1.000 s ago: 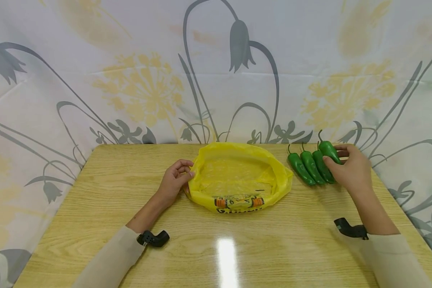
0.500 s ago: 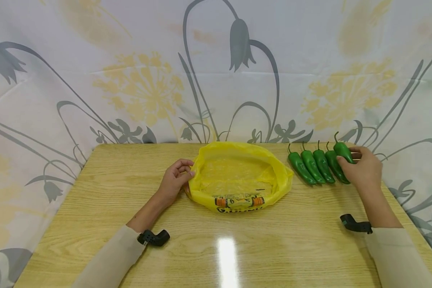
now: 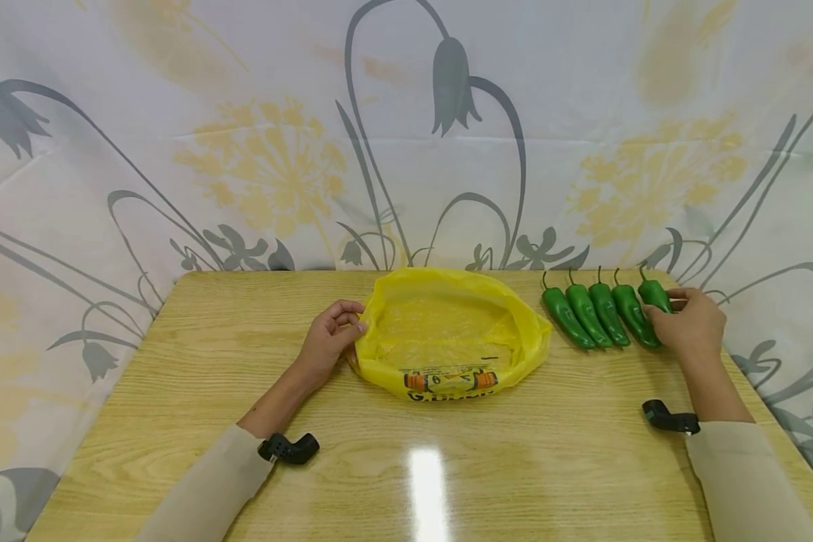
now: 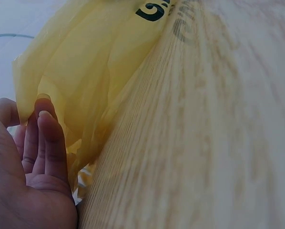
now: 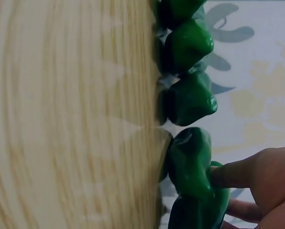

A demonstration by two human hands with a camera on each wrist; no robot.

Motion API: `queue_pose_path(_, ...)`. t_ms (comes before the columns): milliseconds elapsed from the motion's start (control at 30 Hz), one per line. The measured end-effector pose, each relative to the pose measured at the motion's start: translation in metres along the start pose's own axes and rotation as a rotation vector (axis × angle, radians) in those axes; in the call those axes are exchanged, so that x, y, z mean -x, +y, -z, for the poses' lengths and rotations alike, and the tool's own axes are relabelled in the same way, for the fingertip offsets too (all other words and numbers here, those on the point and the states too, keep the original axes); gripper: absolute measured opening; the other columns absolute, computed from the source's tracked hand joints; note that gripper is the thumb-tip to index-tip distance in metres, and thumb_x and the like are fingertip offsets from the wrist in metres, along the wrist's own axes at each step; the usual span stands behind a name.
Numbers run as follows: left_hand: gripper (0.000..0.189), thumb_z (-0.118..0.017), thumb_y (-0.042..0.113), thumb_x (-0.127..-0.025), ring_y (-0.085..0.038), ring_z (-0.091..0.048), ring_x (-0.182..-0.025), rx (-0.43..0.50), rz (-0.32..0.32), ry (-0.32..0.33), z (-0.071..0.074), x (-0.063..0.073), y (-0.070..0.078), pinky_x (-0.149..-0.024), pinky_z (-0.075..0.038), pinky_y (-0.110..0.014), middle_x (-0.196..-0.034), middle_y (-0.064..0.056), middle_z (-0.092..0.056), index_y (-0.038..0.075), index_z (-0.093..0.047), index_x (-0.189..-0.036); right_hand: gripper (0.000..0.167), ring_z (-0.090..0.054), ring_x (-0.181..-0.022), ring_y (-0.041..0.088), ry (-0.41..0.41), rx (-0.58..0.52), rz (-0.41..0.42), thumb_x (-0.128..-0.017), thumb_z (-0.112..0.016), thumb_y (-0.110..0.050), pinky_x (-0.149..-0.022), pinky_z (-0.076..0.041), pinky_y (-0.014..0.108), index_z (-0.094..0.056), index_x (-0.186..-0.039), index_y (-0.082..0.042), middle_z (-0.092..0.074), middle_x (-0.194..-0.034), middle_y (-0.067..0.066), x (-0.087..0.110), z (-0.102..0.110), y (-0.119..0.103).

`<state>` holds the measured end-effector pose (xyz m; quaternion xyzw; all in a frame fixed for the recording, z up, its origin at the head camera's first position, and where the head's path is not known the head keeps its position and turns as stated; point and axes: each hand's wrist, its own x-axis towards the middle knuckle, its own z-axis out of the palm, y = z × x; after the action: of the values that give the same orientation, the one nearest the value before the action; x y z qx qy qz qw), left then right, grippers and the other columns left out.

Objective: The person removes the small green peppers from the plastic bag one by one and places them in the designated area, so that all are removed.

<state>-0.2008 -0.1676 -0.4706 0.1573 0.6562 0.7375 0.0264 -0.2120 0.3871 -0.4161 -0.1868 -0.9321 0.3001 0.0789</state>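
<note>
A yellow plastic bag (image 3: 447,282) with a printed front lies with its mouth wide in the middle of the table. My left hand (image 3: 328,335) pinches its left rim; in the left wrist view, the thumb is on one side of the thin bag (image 4: 90,67) and the fingers are on the other. To the right, several green chili peppers (image 3: 606,312) lie side by side, stems toward the wall. My right hand (image 3: 689,320) holds the rightmost pepper (image 3: 653,292) between thumb and fingers, hiding its lower part. The right wrist view shows this pepper (image 5: 195,214) right against its neighbour.
A wood-grain table (image 3: 352,489) carries everything, with a bright light reflection near its front. Behind it hangs a floral-patterned cloth (image 3: 244,150), close to the pepper stems. The table's right edge (image 3: 762,380) runs just beyond my right hand.
My right hand has let go of one pepper in the row, moved right with another, and lowered that one at the right end. My left hand and the bag stay put.
</note>
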Motion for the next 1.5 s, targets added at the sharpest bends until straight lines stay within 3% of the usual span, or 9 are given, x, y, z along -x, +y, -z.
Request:
queue_pose_path(167,0.026,-0.06,-0.002,-0.102,-0.019,-0.05,-0.049,-0.005,-0.001,-0.003,0.0011,-0.0003,-0.0009,-0.049,-0.052,-0.027,-0.089,-0.005,-0.06,-0.011,-0.053,-0.125,0.059,-0.051,-0.119,0.06,0.0,0.031,0.009,-0.105,-0.06,-0.025,-0.094,-0.05,0.066,-0.048,-0.145,0.017,-0.054,-0.134,0.043,-0.0024,-0.0005,0.0044)
queue_pose_path(467,0.026,-0.06,-0.002,-0.103,-0.018,-0.051,-0.049,-0.001,-0.006,-0.001,0.0023,0.0001,-0.0016,-0.05,-0.052,-0.027,-0.089,-0.004,-0.061,-0.011,-0.053,-0.126,0.057,-0.049,-0.122,0.06,-0.023,0.058,0.071,-0.105,-0.055,-0.021,-0.102,-0.044,0.068,-0.048,-0.144,0.02,-0.053,-0.134,0.044,-0.0065,-0.0033,0.0051)
queue_pose_path(900,0.026,-0.06,-0.002,-0.103,-0.018,-0.05,-0.049,0.005,0.002,-0.007,0.002,0.0003,-0.0025,-0.05,-0.052,-0.027,-0.09,-0.004,-0.061,-0.011,-0.053,-0.126,0.063,-0.046,-0.126,0.06,-0.087,0.053,0.016,-0.107,-0.048,-0.03,-0.102,-0.044,0.068,-0.043,-0.15,0.017,-0.049,-0.141,0.043,-0.0029,0.0009,0.0029)
queue_pose_path(1500,0.021,-0.056,0.0,-0.105,-0.008,-0.039,-0.052,0.036,0.031,0.025,-0.0026,0.003,0.0004,-0.051,-0.038,-0.021,-0.088,0.002,-0.062,-0.006,-0.055,-0.126,0.067,-0.043,-0.128,0.063,-0.08,0.056,0.017,-0.105,-0.049,-0.029,-0.1,-0.045,0.069,-0.037,-0.152,0.018,-0.044,-0.143,0.047,-0.0012,0.0032,0.0065)
